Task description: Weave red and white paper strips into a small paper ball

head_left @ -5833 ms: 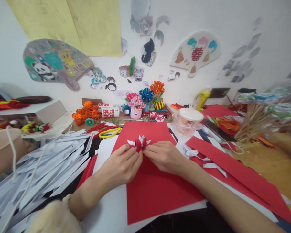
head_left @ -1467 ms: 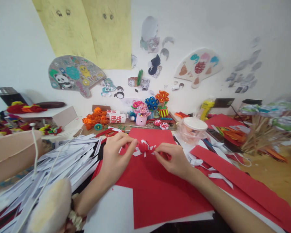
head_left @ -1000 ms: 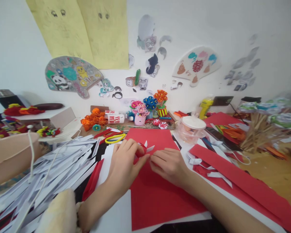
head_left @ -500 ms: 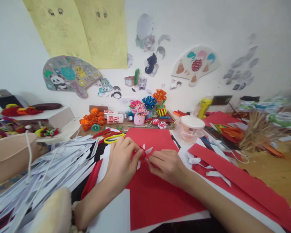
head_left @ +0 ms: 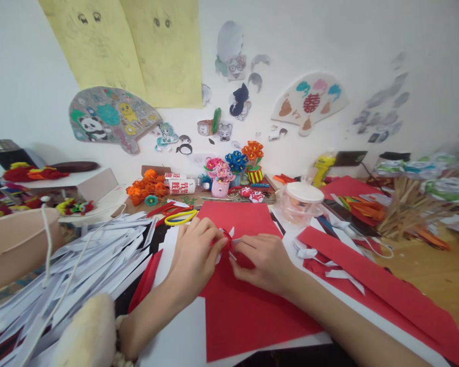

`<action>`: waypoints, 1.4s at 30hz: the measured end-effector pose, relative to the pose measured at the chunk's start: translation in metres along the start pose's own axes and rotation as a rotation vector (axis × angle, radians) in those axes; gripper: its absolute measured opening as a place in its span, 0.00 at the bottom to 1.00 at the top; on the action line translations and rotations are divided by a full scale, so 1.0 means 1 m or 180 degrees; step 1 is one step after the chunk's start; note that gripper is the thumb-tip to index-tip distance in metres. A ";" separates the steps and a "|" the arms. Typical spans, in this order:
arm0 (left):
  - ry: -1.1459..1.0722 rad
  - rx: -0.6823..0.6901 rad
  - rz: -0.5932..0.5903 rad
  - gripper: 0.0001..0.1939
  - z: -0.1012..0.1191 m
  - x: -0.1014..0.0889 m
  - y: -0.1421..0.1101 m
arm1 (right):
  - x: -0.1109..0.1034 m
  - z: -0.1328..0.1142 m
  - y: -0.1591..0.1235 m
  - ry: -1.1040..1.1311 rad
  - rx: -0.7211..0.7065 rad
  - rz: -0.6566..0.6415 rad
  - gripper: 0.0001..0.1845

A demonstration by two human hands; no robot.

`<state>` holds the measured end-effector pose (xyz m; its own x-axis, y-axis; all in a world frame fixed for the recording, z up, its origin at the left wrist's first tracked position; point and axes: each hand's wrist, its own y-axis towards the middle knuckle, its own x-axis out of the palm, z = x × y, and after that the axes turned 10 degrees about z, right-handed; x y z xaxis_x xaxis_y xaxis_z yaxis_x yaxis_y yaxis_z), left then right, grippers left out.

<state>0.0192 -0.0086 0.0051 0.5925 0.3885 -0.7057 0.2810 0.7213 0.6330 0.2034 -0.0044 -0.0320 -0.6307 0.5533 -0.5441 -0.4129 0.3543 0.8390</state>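
Over a large red sheet of paper (head_left: 248, 321), both my hands work at a small red and white folded paper piece (head_left: 228, 238). My left hand (head_left: 199, 247) pinches its red part between thumb and fingers. From the right, my right hand (head_left: 262, 260) has its thumb and index finger at one of the white points, with the fingertips partly hiding it. White tips stick out around the red middle. The lower side of the piece is hidden by my fingers.
White paper strips (head_left: 99, 260) lie heaped at left beside a beige bin (head_left: 19, 244). Yellow-handled scissors (head_left: 179, 217) rest behind my left hand. Red strips (head_left: 367, 285) lie at right, near a lidded plastic tub (head_left: 304, 196). Yarn flower pots (head_left: 220, 186) stand at the back.
The small paper piece has turned a little in my fingers, and its white tips point differently. My right thumb has dropped away from the index finger slightly.
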 end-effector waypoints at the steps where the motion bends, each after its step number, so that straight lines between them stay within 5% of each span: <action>1: 0.0009 0.0044 -0.0014 0.09 0.000 0.001 0.000 | 0.000 0.000 0.000 -0.0028 0.0007 -0.0035 0.07; 9: 0.0352 0.0210 -0.0035 0.10 0.001 -0.001 0.000 | 0.002 -0.004 -0.002 0.0052 -0.0135 -0.0083 0.13; 30: 0.0919 0.0463 -0.0023 0.11 0.001 -0.004 0.003 | 0.002 -0.006 -0.002 0.0848 0.0255 -0.0037 0.07; 36: 0.0685 0.0336 -0.0102 0.09 -0.002 -0.003 0.004 | 0.000 -0.010 -0.002 0.1017 0.0439 -0.0164 0.07; 40: -0.0097 -0.0093 -0.0096 0.04 -0.010 0.001 0.005 | 0.001 -0.011 -0.003 0.0938 0.0671 -0.0315 0.07; 42: -0.0423 -0.0364 -0.0085 0.10 -0.014 0.003 0.005 | 0.001 -0.011 -0.003 0.0946 0.0785 -0.0386 0.06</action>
<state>0.0120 0.0042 0.0018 0.6827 0.2944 -0.6688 0.2149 0.7939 0.5689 0.1965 -0.0132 -0.0354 -0.7645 0.2672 -0.5867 -0.3487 0.5940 0.7250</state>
